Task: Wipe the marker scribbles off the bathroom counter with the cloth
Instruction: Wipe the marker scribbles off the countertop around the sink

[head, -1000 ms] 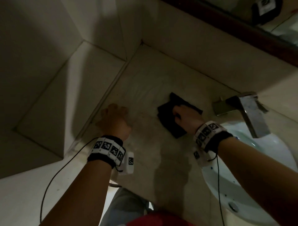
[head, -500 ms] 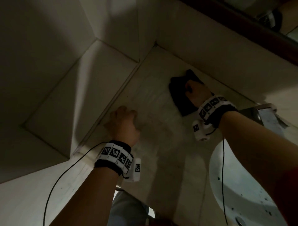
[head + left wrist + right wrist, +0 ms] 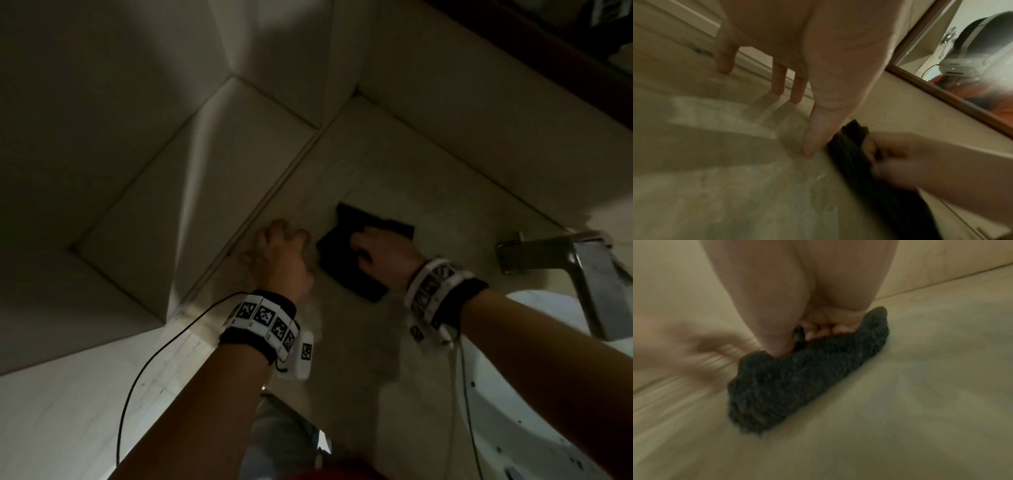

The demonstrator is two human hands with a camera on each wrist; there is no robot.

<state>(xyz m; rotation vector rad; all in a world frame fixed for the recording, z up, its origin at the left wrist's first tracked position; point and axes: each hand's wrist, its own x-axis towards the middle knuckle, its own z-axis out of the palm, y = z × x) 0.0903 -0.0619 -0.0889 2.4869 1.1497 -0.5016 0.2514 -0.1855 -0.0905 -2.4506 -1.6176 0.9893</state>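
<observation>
Since half a second ago the right hand (image 3: 383, 253) has drawn the cloth (image 3: 346, 263) back from the wall toward the person and leftward, so it now lies just beside the left hand (image 3: 277, 260), which has kept its place on the counter (image 3: 359, 342).

That pale counter runs beneath both hands, with the wall (image 3: 479, 113) beyond them. A white sink (image 3: 534, 428) lies to the right of the right arm, a metal tap (image 3: 582, 274) above it, and a wood-framed mirror (image 3: 941, 94) runs along the wall past the right hand.

The dark cloth is folded into a long pad, lying flat on the counter. Its long axis runs slantwise, from the far corner near the wall down to the near corner by the right wrist. The right hand presses on top of it with fingers (image 3: 830, 332) curled into the fabric and the thumb at its left edge.

The left hand rests on spread, straight fingertips (image 3: 779, 87), holding nothing; its thumb tip is down just beside the cloth's edge.
</observation>
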